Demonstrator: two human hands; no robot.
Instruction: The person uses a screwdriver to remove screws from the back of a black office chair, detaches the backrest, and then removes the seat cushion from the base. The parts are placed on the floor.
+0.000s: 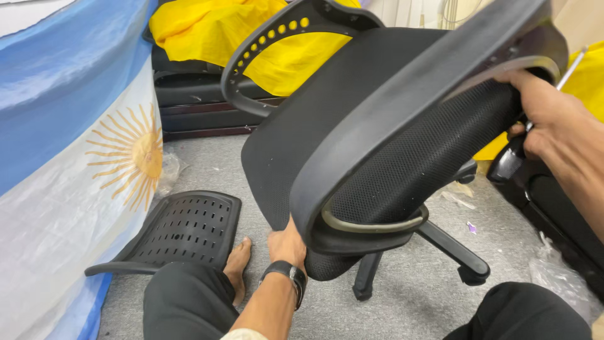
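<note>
- Grey carpet [207, 167] covered the floor, littered with small scraps.
- A blue-and-white cloth [56, 126] with a golden sun hung left.
- Yellow fabric [207, 31] draped dark furniture [189, 94] behind.

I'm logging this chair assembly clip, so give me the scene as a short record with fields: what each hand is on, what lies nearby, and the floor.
left hand: left hand grips the lower edge of the black office chair seat
right hand: right hand holds the mesh backrest at its top frame, with a screwdriver in the fingers
chair base: wheeled star base on the floor
loose part: perforated black plastic panel beside a bare foot
floor: grey carpet
left side: blue and white flag with sun
</note>
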